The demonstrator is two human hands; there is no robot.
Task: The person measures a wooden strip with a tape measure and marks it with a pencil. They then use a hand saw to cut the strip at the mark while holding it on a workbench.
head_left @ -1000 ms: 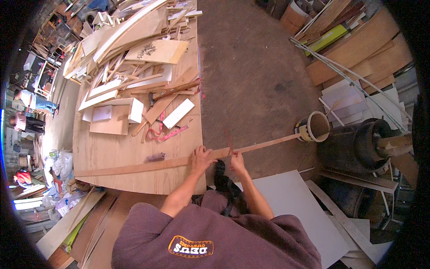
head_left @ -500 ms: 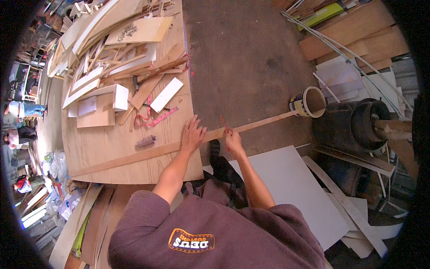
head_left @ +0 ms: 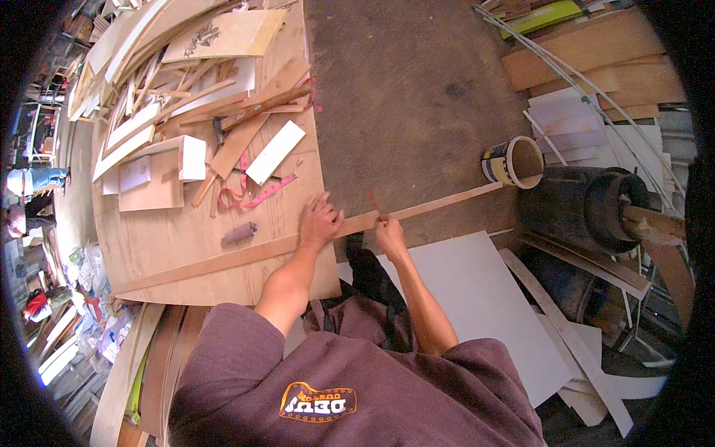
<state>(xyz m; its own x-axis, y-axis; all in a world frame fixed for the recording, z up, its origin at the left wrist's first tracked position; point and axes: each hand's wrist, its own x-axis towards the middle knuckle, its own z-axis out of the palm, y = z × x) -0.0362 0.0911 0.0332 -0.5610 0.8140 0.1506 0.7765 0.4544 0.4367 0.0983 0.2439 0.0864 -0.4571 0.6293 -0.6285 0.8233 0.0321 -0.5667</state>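
Note:
A long narrow wooden strip (head_left: pixel 445 201) lies across the plywood tabletop (head_left: pixel 149 246) and extends past its right edge over the floor. My left hand (head_left: pixel 322 223) rests on the strip near that edge, fingers spread. My right hand (head_left: pixel 389 237) is closed on a thin red tool (head_left: pixel 372 200), held crosswise at the strip just beyond the table; its type is too small to make out. My dark-clad leg (head_left: pixel 361 264) is beneath the strip. Near my left hand on the table are a small purplish roll (head_left: pixel 240 232), a pink measuring tape (head_left: pixel 268 196) and a white board (head_left: pixel 275 152).
Wood offcuts (head_left: pixel 186 67) pile on the table. At right stand a bucket (head_left: pixel 493 164), a black cylinder (head_left: pixel 562 208) and leaning boards (head_left: pixel 581 45). A pale panel (head_left: pixel 469 305) lies below. People (head_left: pixel 41 180) are at far left, near scrap and bags.
Over the last second the view has shifted, and my hands and the strip appear higher in the picture. My left hand's fingers have spread on the strip; my right hand still grips the red tool.

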